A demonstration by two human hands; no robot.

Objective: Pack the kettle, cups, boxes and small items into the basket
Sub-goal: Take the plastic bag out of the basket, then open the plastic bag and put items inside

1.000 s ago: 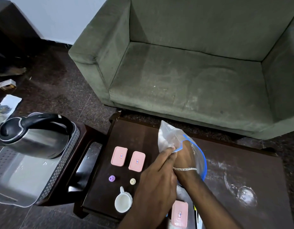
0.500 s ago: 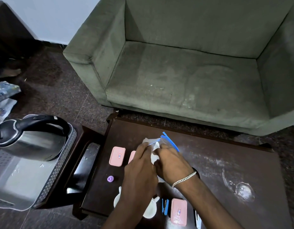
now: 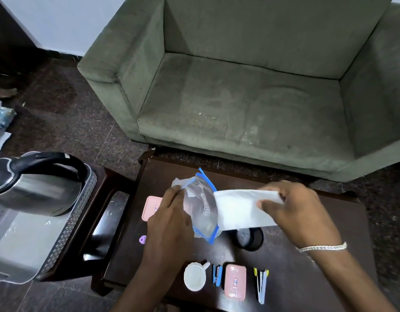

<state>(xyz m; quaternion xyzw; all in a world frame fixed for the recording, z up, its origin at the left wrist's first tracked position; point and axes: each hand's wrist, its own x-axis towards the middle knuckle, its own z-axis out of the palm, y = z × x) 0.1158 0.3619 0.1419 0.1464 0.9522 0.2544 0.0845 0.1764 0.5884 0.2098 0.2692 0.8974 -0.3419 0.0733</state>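
Where half a second ago both hands were bunched together over the clear plastic zip bag with blue edging (image 3: 202, 208), they have now parted: the right hand (image 3: 298, 212) has drawn a folded white paper sheet (image 3: 241, 209) out toward 3 o'clock, its near end still at the bag's mouth. I judge this a side step of sorting small items, not yet packing.

The left hand (image 3: 169, 219) is closed on the bag's left edge, fingers curled around the plastic. The right hand pinches the sheet's far end between thumb and fingers.

On the dark wooden table (image 3: 329, 278), one pink rectangular lidded box (image 3: 150, 207) lies at 9 o'clock of the bag, partly hidden by the left hand; another pink box (image 3: 235, 280), a small white cup (image 3: 194, 279) and two staplers sit along the near edge at 6 o'clock. Only the steel kettle with black handle (image 3: 34, 188) already stands in the grey perforated basket (image 3: 66, 233), far at 9 o'clock.
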